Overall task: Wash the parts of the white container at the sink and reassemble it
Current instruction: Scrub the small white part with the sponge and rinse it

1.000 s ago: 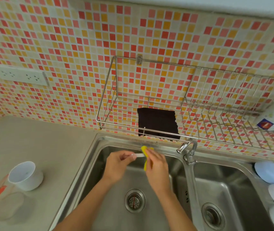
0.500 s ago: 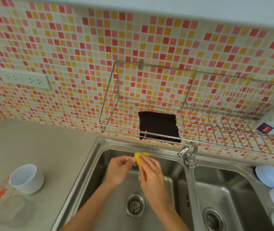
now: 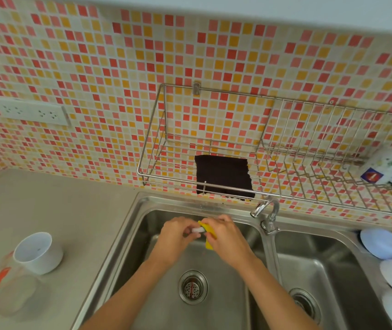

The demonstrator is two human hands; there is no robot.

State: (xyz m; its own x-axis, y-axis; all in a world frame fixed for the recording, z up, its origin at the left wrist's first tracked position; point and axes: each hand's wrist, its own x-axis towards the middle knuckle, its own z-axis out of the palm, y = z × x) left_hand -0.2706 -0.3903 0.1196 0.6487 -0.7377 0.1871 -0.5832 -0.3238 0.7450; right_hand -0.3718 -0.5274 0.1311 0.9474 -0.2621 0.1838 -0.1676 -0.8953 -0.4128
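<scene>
Head view looks down on a stainless-steel double sink [image 3: 142, 225], and everything here is placed against its left basin. Over the back part of that basin, the left hand [image 3: 176, 236] pinches one end of a small white plastic piece [image 3: 197, 230], a slim part of the container, while the right hand [image 3: 228, 239] grips a folded yellow sponge [image 3: 208, 236] wrapped round the piece's other end. The piece's long axis runs left to right, from the left hand's fingertips into the sponge, so I judge that any scrubbing stroke must travel along that line, with the left hand as the anchor. Both hands touch it and neither is clearly nearer. Left of the sink, on the grey surface [image 3: 76, 210], stands the white round plastic cup [image 3: 38, 253], upright and open-mouthed, well apart from the hands. The curved chrome tap [image 3: 265, 208] rises at the divider behind the right hand; whether water runs from it cannot be made out. Most of the white piece is hidden by fingers and sponge, so its true shape is unclear. A clear item at the lower left edge of the surface is blurred and cut off.
</scene>
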